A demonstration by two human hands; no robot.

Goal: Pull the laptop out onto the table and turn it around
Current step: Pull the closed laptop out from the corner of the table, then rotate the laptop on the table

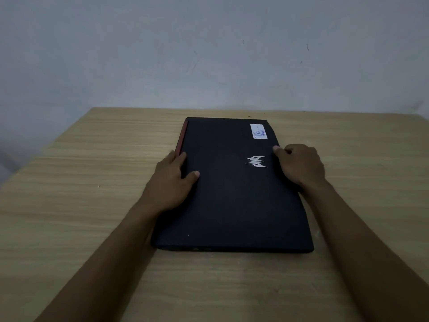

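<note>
A closed black laptop (229,189) lies flat on the light wooden table (81,182), its long sides running away from me. A silver logo and a white sticker sit on its lid, and a red strip runs along its far left edge. My left hand (173,177) grips the laptop's left edge, thumb on the lid and fingers curled around the side. My right hand (299,165) grips the right edge, fingers bent over the rim.
A plain grey wall (209,54) rises just behind the table's far edge. Bare tabletop stretches to the left, right and front of the laptop. The table's left corner drops off at the far left.
</note>
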